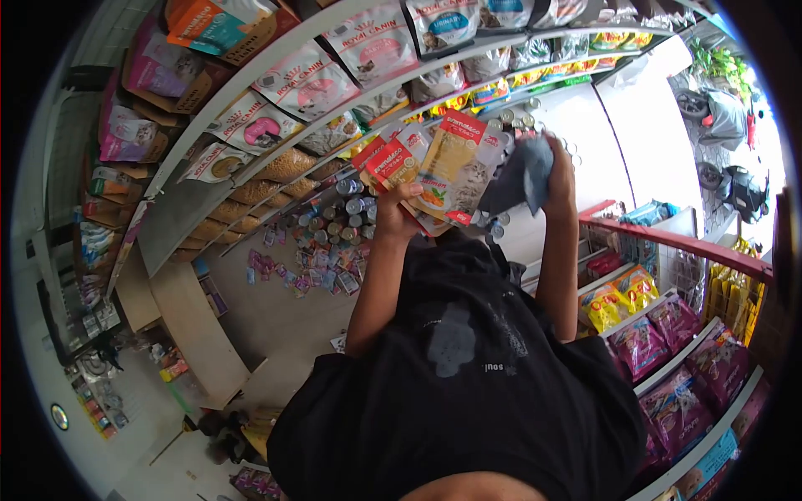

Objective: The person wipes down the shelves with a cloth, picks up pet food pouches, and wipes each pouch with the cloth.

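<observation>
My left hand (399,210) grips several flat red, white and gold pet food pouches (455,167), fanned out in front of my chest. Its thumb lies over the lower edge of the pouches. On the right, my right hand (560,179) is closed on a grey-blue cloth (529,175), which hangs beside the right edge of the pouches. Part of the cloth is darker and reaches toward the pouches. Most fingers of my left hand are hidden behind the pouches.
Shelves with large white pet food bags (305,79) curve across the top. Cans (355,206) and small pouches (338,271) cover part of the floor at left. A red-edged rack (685,245) with purple bags (643,338) stands at right. Motor scooters (739,196) are outside.
</observation>
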`<state>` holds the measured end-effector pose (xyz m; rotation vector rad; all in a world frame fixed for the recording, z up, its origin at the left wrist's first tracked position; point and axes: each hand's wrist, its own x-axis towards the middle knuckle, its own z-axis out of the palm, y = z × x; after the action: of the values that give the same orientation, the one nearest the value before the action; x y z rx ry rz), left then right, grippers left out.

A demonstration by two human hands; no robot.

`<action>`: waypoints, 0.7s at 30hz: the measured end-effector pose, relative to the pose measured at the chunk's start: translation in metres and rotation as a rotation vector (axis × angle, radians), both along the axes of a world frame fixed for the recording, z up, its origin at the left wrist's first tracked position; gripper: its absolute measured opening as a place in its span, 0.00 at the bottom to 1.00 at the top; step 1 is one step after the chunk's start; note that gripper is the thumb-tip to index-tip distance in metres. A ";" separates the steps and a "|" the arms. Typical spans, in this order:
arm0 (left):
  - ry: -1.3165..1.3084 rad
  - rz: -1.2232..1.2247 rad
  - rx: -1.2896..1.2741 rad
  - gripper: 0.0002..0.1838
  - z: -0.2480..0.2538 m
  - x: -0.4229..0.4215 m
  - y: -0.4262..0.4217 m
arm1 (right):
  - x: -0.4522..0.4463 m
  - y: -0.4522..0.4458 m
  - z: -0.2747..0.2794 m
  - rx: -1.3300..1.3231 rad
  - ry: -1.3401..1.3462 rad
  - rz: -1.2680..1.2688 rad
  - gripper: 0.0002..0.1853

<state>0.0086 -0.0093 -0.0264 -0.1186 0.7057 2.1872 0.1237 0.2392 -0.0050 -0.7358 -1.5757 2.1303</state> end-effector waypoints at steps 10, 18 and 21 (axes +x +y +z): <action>0.163 0.052 -0.010 0.31 -0.003 -0.043 0.026 | -0.046 0.010 0.067 0.099 -0.133 0.474 0.15; 0.237 0.133 0.092 0.28 -0.018 -0.090 0.030 | -0.096 -0.012 0.108 0.224 -0.206 0.444 0.15; 0.222 0.198 0.138 0.25 0.029 -0.089 0.013 | -0.112 -0.010 0.124 0.274 -0.134 0.498 0.14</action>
<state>-0.0803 0.0034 0.0024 0.1334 0.6856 2.4577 0.0118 0.2292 0.1188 -0.4315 -2.2593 2.1457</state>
